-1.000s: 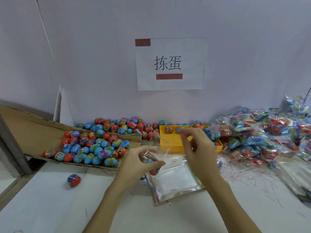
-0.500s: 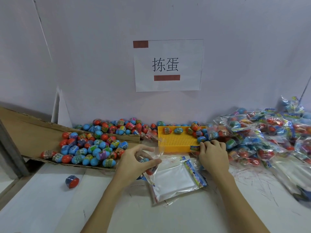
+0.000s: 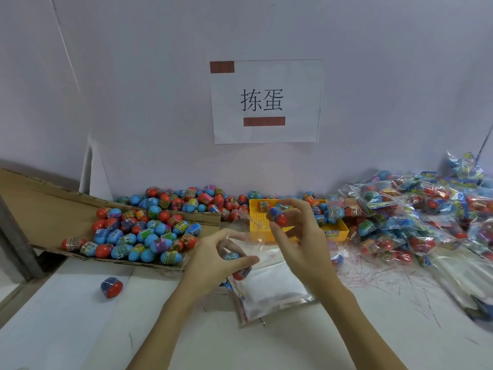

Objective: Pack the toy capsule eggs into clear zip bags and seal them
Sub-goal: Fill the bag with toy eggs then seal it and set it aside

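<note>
The right hand (image 3: 298, 236) has its grip pinched on a red and blue egg (image 3: 277, 218), up above the yellow tray (image 3: 334, 231). The left hand (image 3: 213, 259) pinches the clear bag (image 3: 248, 252) with eggs inside. Bare counter (image 3: 266, 348) lies in front. A cardboard box (image 3: 40, 209) holds many eggs. Full bags (image 3: 416, 217) pile on the right.

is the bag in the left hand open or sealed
Open: the left hand holds the clear bag with its mouth gaping, an egg in the right hand above.
</note>
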Tool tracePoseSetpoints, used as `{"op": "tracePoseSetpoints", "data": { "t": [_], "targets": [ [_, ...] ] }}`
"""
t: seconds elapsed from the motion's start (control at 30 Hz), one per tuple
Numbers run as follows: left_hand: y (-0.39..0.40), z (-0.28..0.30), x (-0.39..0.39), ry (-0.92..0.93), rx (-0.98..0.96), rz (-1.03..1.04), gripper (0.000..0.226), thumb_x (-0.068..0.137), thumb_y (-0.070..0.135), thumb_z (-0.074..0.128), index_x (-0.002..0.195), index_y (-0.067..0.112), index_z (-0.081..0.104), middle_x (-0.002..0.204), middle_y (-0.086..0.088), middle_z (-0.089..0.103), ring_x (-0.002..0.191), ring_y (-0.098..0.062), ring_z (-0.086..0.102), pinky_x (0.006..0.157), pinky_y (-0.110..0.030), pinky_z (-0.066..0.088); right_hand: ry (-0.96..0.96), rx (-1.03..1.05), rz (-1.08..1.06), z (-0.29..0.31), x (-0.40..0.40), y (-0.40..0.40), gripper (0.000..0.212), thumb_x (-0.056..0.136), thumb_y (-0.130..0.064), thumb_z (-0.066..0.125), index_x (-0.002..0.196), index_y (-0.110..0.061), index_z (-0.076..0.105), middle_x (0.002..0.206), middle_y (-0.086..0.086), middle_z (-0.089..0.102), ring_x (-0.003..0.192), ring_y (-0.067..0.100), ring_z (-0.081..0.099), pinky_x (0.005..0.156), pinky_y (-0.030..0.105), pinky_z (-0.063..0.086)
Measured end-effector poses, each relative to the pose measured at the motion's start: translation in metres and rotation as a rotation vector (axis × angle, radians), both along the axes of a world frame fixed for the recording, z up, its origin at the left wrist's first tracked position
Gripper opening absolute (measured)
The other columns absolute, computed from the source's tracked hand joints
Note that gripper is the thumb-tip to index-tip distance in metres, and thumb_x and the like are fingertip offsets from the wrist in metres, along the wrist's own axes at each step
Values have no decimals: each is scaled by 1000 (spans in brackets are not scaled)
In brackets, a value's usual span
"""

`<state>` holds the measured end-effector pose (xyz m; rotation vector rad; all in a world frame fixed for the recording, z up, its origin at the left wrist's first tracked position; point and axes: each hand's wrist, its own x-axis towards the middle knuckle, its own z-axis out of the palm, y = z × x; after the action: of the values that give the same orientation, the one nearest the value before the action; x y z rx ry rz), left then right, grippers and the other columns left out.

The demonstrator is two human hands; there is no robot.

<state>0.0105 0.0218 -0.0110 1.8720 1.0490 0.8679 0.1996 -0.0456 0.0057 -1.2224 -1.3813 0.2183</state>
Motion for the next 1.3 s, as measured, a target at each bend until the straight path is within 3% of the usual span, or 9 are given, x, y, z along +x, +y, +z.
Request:
{"op": "tracePoseSetpoints", "data": {
  "t": [0.07,0.23,0.37,0.53,0.67,0.9,0.97,1.13,1.3],
  "targets": [
    [-1,-1,1,18,30,-8,52,66,44,93,112,37,68,83,15,77,78,-8,73,76,-37,63,-26,12,40,1,-12,0,36,93,-14,72,122,-28,55,107,-20,64,96,12,67,71,24,58],
    [1,-3,5,71,134,3,50,65,50,92,107,47,64,87,26,73,82,2,70,72,-25,61,-220,-67,4,-7,-23,2,45,98,-11,65,129,-41,53,109,-15,66,91,-2,66,72,8,52],
    [1,-4,3,76,210,-19,49,66,52,91,104,54,61,90,28,72,81,4,67,63,-15,55,-175,-13,-79,-6,-21,2,35,99,-14,63,133,-25,60,113,-10,67,97,2,63,73,10,51],
    [2,-7,3,54,246,9,50,65,54,92,100,65,58,95,29,70,85,3,68,68,-25,60,-207,-39,-67,-1,-19,-2,35,101,-20,60,136,-22,59,113,-9,68,90,2,65,72,9,50],
    [3,-9,2,49,262,26,47,66,57,89,105,56,62,93,28,71,87,2,67,72,-31,61,-189,-14,-56,-1,-21,-2,36,99,-21,63,135,-23,59,112,-10,68,85,6,67,72,15,56],
    [5,-10,3,120,298,51,56,59,75,73,109,52,61,85,26,71,85,2,67,71,-24,59,-169,4,45,1,-22,-4,44,97,-10,66,133,-34,56,112,-14,67,98,6,69,73,18,58],
    [4,-9,3,151,324,51,53,62,76,71,109,56,56,83,30,68,85,4,66,68,-16,55,-146,-8,58,1,-22,-5,44,97,-12,66,132,-37,55,108,-12,70,92,7,71,70,19,59],
    [5,-9,2,177,355,84,63,64,79,66,117,45,60,82,23,69,80,3,64,71,-27,60,-148,-45,2,0,-21,-4,40,99,-16,63,137,-25,56,101,-3,71,71,2,68,61,10,50],
    [3,-8,2,151,356,119,74,62,82,64,123,39,62,79,20,67,77,-2,65,70,-31,60,-9,1,-76,-1,-28,-3,33,96,-17,67,128,-20,57,105,-11,70,65,3,71,51,12,50]
  ]
}}
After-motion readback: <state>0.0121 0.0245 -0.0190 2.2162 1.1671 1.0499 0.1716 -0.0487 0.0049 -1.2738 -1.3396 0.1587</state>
